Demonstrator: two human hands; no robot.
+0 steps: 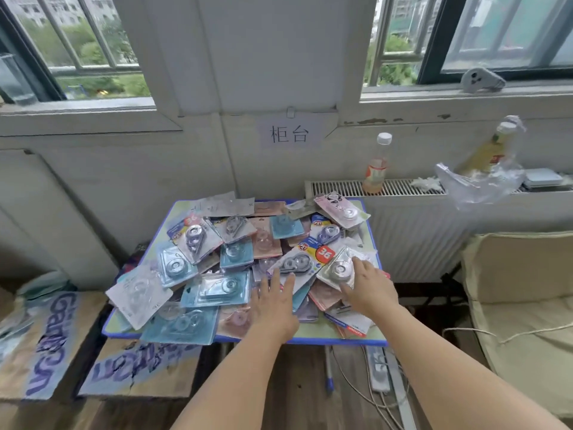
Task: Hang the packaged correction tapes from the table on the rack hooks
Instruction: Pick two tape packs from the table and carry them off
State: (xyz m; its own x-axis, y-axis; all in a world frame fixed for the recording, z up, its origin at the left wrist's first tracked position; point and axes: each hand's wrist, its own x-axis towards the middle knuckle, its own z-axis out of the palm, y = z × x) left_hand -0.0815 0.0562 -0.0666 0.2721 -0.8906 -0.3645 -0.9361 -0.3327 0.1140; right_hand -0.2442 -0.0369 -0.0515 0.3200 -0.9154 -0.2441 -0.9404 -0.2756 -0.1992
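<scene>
Over a small blue-edged table (370, 339), a right hand (370, 285) pinches one pale packaged correction tape (339, 270) while the left hand (274, 301) reaches open-fingered toward the heaped pile; no rack is visible, and nearly all packs await hanging.

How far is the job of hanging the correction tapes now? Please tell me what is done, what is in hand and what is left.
Done: nothing that shows; no rack is in view. In hand: the right hand grips a pale green pack on the pile, and the left hand rests open on a pack with a red 36 sticker. Left: nearly everything, since the packs still cover the blue-edged table.
</scene>
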